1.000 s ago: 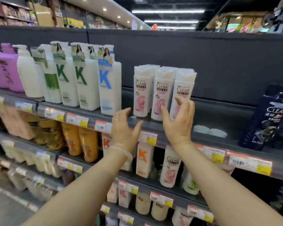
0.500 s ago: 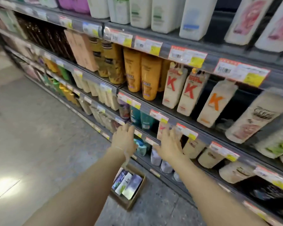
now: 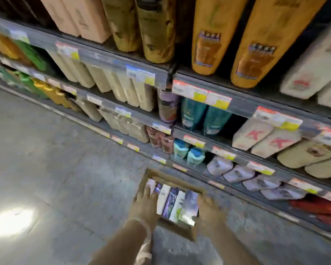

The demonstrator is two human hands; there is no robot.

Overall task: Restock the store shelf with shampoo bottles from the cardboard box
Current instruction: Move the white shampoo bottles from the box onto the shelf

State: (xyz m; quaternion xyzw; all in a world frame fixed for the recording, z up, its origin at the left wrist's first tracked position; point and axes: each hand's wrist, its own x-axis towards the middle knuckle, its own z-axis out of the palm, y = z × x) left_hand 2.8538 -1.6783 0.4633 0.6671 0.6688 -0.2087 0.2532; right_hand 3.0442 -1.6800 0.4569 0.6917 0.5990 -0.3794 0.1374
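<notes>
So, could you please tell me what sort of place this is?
Most likely a shop's toiletries aisle: tiered shelves packed with bottles, price tags on the edges, and a cardboard box of stock on the floor.

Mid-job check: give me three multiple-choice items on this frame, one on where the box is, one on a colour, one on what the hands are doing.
1. Where is the cardboard box?
A. on the floor by the shelf
B. on the top shelf
C. in a cart

2. What colour are the letter K marks on the cream bottles?
A. blue
B. red
C. black

3. What state are the hands in?
A. both lifting a bottle clear
B. both at the box, nothing lifted
C. both on a price tag

Answers: 1 A, the box sits on the grey floor. 2 B, the letters read red. 3 B, left hand and right hand flank the packed bottles.
</notes>
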